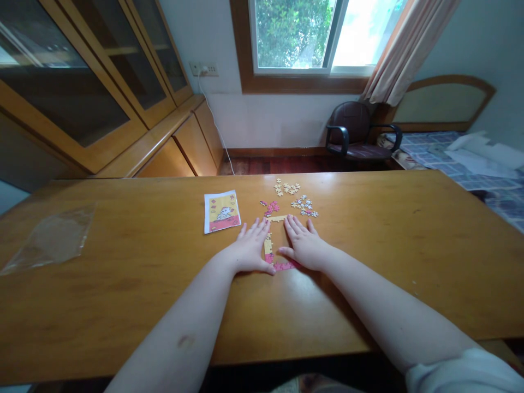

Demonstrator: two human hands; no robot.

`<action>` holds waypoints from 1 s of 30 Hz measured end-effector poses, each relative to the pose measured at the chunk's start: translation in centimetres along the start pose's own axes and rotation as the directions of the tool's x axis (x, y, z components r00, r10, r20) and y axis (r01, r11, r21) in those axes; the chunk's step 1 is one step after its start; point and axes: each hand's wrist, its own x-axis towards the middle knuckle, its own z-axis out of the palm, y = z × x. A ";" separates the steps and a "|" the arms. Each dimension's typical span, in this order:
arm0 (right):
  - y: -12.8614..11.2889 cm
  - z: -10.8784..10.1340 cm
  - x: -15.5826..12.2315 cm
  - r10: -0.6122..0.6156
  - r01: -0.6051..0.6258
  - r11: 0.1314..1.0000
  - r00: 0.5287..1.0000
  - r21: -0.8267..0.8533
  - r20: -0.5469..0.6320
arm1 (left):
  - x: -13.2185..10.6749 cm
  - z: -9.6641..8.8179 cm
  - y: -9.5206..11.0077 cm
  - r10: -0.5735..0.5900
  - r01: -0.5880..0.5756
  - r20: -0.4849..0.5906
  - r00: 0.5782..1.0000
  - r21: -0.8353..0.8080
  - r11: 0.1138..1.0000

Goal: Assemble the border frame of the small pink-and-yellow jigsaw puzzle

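Note:
Jigsaw pieces joined into a frame-like border (pixel 268 245) lie on the wooden table, yellow at the top and left, pink at the bottom. My left hand (pixel 251 248) rests flat along the border's left side, its fingertips near the upper left corner and its thumb by the lower left. Flat over the right side lies my right hand (pixel 305 243), fingers stretched out and covering that edge. Beyond the hands are small heaps of loose pieces: pink ones (pixel 272 207), pale yellow ones (pixel 291 189), and white patterned ones (pixel 303 203). Neither hand grips anything.
A printed reference picture (pixel 222 212) of a white animal lies left of the pieces. Farther left is a clear plastic bag (pixel 53 234) on the table (pixel 143 305). Behind the table stand a glass-door cabinet (pixel 196 131), an office chair (pixel 356 131) and a bed (pixel 446 158).

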 end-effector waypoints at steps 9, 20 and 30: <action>-0.7 0.6 0.3 0.059 -0.059 0.998 0.998 0.000 -0.023 | 0.0 -0.1 -0.5 0.007 -0.007 -0.001 1.000 -0.003 1.000; -1.3 0.7 0.3 0.086 -0.086 0.996 0.996 -0.010 -0.016 | -0.1 -0.4 -0.3 -0.002 0.002 0.010 1.000 0.014 1.000; 1.0 -1.4 0.5 0.088 -0.066 0.990 0.979 0.124 -0.185 | -0.1 -1.1 -0.1 -0.022 0.020 -0.046 0.999 -0.048 0.999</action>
